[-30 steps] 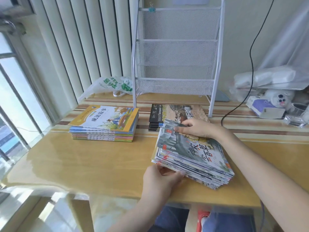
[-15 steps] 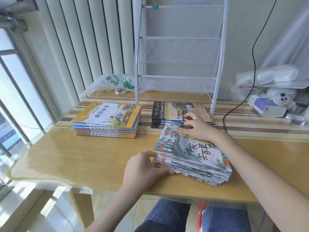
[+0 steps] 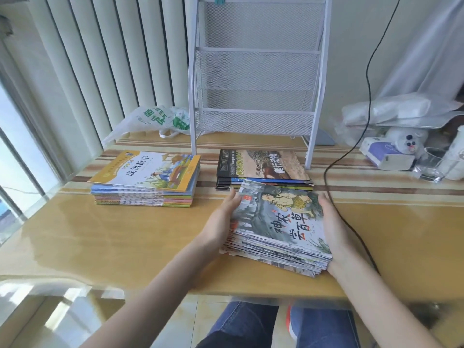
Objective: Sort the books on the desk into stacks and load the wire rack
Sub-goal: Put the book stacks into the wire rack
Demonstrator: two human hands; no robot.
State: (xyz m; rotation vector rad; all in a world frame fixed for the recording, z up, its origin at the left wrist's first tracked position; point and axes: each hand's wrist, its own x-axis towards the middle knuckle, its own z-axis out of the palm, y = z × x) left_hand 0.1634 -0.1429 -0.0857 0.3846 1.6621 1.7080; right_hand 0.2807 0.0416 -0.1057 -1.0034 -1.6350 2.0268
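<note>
A thick stack of thin picture books (image 3: 278,222) with a grey-green cover lies near the desk's front edge. My left hand (image 3: 222,219) presses flat against its left side and my right hand (image 3: 332,227) presses flat against its right side, fingers straight. Behind it sits a low stack of dark-spined books (image 3: 261,167) with a brown cover. At the left rests a stack of yellow-bordered books (image 3: 148,177). The white wire rack (image 3: 253,79) stands empty at the back of the desk.
A black cable (image 3: 336,162) runs down the wall and across the desk just right of my right hand. A green-printed plastic bag (image 3: 150,120) lies at the back left. A tissue box (image 3: 386,154), plush toy (image 3: 406,139) and glass (image 3: 430,165) crowd the back right.
My left hand moved from the stack's front corner to its left side. My right hand left the top cover and went to the right side. The stack now sits squarer.
</note>
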